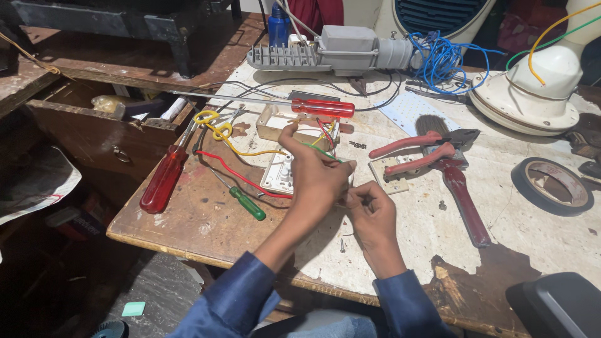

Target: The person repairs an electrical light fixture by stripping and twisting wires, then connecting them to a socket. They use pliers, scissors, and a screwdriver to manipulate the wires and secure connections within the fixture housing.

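My left hand (316, 175) rests on a white switch plate (280, 175) lying on the workbench, fingers curled around thin green and red wires (325, 141) that rise from it. Close beside it, my right hand (374, 209) pinches something small at the plate's right edge; what it holds is too small to tell. A red wire (235, 172) and a yellow wire (241, 147) trail left from the plate. A cream back box (270, 125) sits just behind it.
Red-handled screwdrivers (164, 178) (322, 107), a small green screwdriver (247, 203), red pliers (416, 153) and a paintbrush (457, 188) lie around. A tape roll (551, 186), fan base (532, 103), grey lamp housing (332, 50), blue wire and an open drawer (113, 134) surround the worn table (200, 219).
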`<control>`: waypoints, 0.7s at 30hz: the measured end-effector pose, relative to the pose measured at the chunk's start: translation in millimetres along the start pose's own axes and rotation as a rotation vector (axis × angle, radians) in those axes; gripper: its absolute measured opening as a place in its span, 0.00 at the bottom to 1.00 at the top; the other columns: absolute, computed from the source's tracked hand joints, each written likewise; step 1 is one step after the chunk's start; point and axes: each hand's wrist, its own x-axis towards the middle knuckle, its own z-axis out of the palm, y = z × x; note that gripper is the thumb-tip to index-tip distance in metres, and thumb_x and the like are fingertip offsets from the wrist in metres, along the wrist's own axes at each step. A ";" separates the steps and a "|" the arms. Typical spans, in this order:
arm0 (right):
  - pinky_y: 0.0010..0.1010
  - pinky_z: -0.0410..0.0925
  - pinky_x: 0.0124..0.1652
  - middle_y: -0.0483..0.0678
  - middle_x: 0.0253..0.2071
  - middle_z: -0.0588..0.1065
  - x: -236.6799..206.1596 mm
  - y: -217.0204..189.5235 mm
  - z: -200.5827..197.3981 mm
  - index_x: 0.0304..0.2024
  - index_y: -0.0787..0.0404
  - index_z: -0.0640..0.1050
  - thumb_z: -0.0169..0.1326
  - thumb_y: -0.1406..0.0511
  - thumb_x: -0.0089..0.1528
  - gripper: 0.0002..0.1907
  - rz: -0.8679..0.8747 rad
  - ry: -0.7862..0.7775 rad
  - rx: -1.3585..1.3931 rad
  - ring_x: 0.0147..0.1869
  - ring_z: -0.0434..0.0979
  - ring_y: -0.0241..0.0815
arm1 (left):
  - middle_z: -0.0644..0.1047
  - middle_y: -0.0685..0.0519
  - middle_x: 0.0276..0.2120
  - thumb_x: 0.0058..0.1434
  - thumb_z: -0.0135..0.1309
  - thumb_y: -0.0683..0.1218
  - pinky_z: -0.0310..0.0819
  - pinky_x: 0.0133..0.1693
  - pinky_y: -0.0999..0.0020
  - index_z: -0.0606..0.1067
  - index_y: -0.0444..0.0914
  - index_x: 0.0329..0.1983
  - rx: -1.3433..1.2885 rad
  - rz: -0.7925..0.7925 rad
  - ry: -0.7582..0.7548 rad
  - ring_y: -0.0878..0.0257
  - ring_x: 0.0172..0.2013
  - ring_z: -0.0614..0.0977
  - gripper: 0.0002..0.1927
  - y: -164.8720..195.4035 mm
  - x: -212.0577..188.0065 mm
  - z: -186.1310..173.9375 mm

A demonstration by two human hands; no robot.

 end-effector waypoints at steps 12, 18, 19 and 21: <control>0.22 0.69 0.42 0.44 0.37 0.79 -4.8 -23.6 7.5 0.43 0.67 0.81 0.58 0.68 0.65 0.08 0.023 0.161 -0.027 0.41 0.75 0.29 | 0.76 0.45 0.52 0.52 0.52 0.43 0.71 0.55 0.55 0.71 0.41 0.55 0.788 1.368 -0.180 0.48 0.57 0.74 0.24 18.9 -1.9 -53.3; 0.22 0.66 0.38 0.43 0.35 0.76 -10.8 -21.8 3.4 0.43 0.68 0.81 0.61 0.72 0.63 0.06 -0.024 0.151 -0.058 0.38 0.71 0.30 | 0.76 0.47 0.43 0.56 0.52 0.40 0.75 0.49 0.56 0.71 0.36 0.47 0.738 1.098 -0.589 0.51 0.48 0.79 0.15 3.8 4.4 -58.4; 0.22 0.66 0.39 0.44 0.35 0.77 -10.6 -22.1 4.3 0.43 0.68 0.81 0.61 0.72 0.63 0.06 -0.038 0.152 -0.073 0.38 0.72 0.30 | 0.76 0.47 0.43 0.56 0.52 0.40 0.75 0.47 0.56 0.71 0.36 0.47 0.745 1.079 -0.597 0.51 0.48 0.79 0.15 3.4 2.9 -58.9; 0.22 0.68 0.41 0.45 0.38 0.76 -9.7 -24.5 7.2 0.43 0.67 0.81 0.62 0.72 0.63 0.06 -0.058 0.160 -0.078 0.39 0.74 0.30 | 0.76 0.47 0.43 0.55 0.52 0.39 0.76 0.44 0.57 0.71 0.35 0.46 0.764 1.038 -0.610 0.49 0.48 0.80 0.14 4.2 -0.8 -60.8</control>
